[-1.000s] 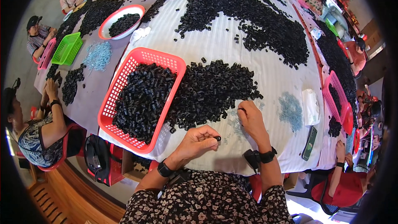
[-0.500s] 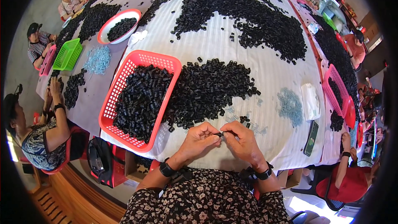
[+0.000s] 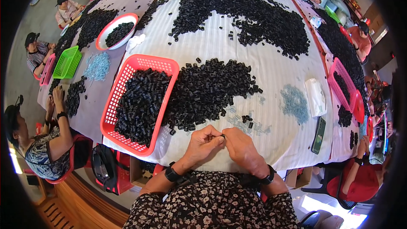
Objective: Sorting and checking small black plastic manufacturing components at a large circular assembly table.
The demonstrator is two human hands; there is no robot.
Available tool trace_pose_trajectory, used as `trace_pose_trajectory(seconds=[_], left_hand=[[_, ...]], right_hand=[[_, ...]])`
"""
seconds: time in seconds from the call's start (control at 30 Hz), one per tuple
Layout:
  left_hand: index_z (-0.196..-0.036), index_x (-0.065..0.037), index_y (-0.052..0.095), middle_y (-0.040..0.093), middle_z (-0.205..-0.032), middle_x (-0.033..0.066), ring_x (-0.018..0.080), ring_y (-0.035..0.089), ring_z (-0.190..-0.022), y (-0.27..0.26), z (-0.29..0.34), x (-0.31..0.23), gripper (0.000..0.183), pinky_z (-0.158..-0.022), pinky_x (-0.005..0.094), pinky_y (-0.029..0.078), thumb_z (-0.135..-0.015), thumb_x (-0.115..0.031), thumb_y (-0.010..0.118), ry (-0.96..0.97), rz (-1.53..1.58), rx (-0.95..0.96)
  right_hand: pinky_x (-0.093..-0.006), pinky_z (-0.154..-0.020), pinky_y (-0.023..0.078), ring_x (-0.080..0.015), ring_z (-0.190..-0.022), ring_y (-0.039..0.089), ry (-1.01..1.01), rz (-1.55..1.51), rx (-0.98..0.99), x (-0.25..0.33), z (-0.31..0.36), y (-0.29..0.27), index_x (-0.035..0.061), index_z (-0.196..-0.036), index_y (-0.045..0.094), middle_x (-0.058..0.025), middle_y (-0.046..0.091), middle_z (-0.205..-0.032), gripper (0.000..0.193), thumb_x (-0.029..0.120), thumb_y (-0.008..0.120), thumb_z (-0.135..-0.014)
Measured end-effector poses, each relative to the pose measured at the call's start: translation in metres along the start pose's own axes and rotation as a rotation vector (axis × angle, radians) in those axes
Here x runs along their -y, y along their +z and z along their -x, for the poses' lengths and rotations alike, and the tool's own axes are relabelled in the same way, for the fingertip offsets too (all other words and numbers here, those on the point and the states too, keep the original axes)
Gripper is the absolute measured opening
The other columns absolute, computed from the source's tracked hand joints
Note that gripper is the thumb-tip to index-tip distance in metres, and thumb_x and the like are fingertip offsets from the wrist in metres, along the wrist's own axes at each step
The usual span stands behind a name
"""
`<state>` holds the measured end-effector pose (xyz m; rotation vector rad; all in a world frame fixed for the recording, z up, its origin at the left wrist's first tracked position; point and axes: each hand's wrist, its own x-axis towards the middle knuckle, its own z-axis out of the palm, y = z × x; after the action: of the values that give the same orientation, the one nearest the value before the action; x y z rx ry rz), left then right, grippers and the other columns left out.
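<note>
My left hand is closed in a pinch near the table's front edge. Between its thumb and forefinger sits a small black plastic piece, mostly covered by fingers. My right hand meets it from the other side, fingertips pressed on the same piece. A heap of small black ring-like pieces lies just beyond the hands. Left of it stands a red basket filled with similar black pieces. Several loose black pieces and small clear bluish bits lie past my right hand.
A pile of clear bluish bits, a white tissue pack and a dark phone lie to the right. Farther off spreads a big black heap. Co-workers sit along both sides, near a green basket and a pink one.
My right hand has come left, closing against my left fingertips, and covers more of the small black piece. My left hand stays nearly still. The view has shifted slightly.
</note>
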<state>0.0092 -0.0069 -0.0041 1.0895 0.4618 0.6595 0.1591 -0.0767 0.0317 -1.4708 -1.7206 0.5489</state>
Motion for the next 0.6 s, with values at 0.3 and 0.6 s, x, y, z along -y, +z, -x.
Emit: trace_pose_trajectory(seconds=[0.3, 0.6], left_hand=[[-0.081, -0.001, 0.057, 0.060, -0.075, 0.0002, 0.0026, 0.052, -0.067, 0.003, -0.001, 0.010, 0.007, -0.059, 0.0179, 0.043, -0.086, 0.003, 0.059, -0.007, -0.054, -0.124], [-0.073, -0.004, 0.055, 0.056, -0.071, -0.0044, 0.0005, 0.047, -0.065, 0.004, -0.002, 0.016, 0.013, -0.056, 0.0166, 0.039, -0.084, 0.002, 0.061, -0.058, -0.145, -0.223]], right_hand=[[-0.0303, -0.061, 0.043, -0.0203, -0.069, 0.049, -0.197, 0.476, 0.030, 0.006, -0.001, 0.008, 0.0002, -0.095, 0.049, -0.0067, 0.047, -0.075, 0.031, 0.012, 0.063, -0.070], [-0.0308, -0.054, 0.044, -0.0187, -0.066, 0.052, -0.134, 0.571, -0.011, -0.008, 0.002, 0.027, 0.0043, -0.093, 0.050, -0.0045, 0.050, -0.070, 0.031, 0.016, 0.065, -0.068]])
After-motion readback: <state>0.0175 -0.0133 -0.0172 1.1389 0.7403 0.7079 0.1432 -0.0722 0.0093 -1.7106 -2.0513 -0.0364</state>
